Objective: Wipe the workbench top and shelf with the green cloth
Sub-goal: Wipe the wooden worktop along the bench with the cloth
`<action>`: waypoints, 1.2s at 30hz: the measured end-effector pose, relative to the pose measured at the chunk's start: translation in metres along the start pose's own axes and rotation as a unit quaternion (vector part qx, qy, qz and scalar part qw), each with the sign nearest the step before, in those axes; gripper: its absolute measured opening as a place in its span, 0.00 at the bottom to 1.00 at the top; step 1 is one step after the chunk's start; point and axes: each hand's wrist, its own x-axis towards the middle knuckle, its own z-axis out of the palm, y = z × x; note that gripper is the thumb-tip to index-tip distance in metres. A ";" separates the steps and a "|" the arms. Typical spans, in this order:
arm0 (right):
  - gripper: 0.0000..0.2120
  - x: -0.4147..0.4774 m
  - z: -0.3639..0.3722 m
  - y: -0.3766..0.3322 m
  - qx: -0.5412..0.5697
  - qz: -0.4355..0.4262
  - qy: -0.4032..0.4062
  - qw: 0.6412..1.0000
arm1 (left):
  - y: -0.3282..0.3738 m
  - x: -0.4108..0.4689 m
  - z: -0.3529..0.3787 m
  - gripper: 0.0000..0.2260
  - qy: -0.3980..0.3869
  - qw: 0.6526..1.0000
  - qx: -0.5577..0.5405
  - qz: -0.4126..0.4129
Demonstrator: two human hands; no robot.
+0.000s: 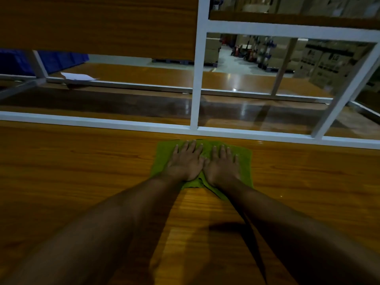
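Green cloth (164, 155) lies spread flat on the wooden desk (82, 171), near its far edge, just in front of the white frame rail (102, 122) and its upright post (195, 79). Left hand (185, 163) and right hand (222, 165) rest side by side, palms down, on the cloth; neither grip closes on anything, with the fingers extended and pressed flat on the fabric. Beyond the rail there is a glossy wooden surface, a white sheet of paper (78, 76) at rear left, and stacked cardboard boxes (320, 60) in the dim background.
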 end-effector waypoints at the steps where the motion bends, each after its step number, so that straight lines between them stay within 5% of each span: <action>1: 0.32 0.005 -0.001 -0.003 -0.001 0.006 -0.001 1.000 | -0.004 0.006 0.000 0.26 0.002 1.000 -0.001 0.002; 16: 0.31 0.025 0.009 -0.100 -0.020 -0.067 -0.023 0.997 | -0.102 -0.012 -0.005 0.26 0.019 0.999 0.009 -0.027; 36: 0.30 -0.150 0.038 -0.183 -0.009 -0.124 0.007 0.992 | -0.148 -0.213 -0.004 0.26 0.013 0.999 -0.012 -0.045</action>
